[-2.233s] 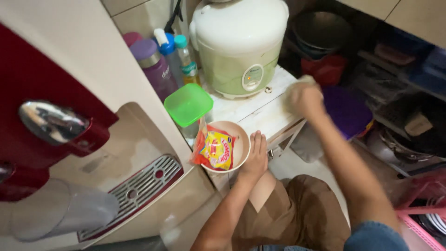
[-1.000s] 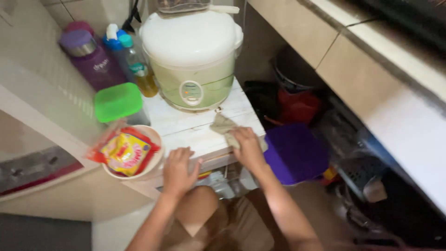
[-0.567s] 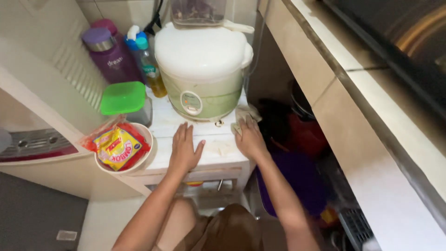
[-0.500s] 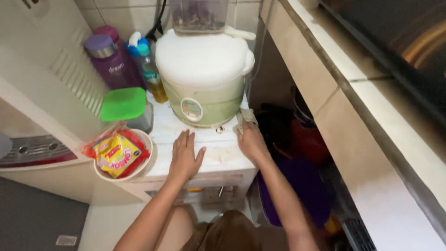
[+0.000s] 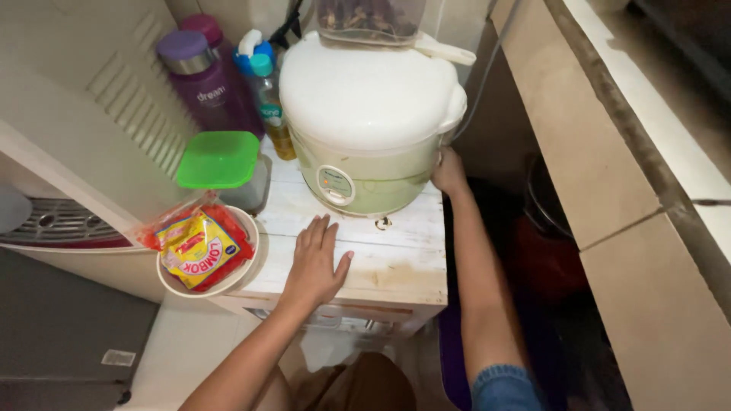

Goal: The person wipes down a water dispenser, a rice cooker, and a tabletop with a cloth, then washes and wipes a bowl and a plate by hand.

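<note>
We see a pale green rice cooker (image 5: 365, 129) on a small white bench (image 5: 396, 259). Our left hand (image 5: 316, 262) lies flat and open on the bench in front of the cooker; our right hand (image 5: 449, 171) touches the cooker's right side, grip unclear. Left of the cooker, a bowl of snack packets (image 5: 202, 251) overhangs the bench edge. We judge that a nudge could tip it off.

warm dim indoor light, deep shadow at right, slight edge distortion.

Left hand (image 5: 316, 262) flat on cabinet top (image 5: 396, 255); right hand (image 5: 449, 171) beside rice cooker (image 5: 369, 122).
</note>
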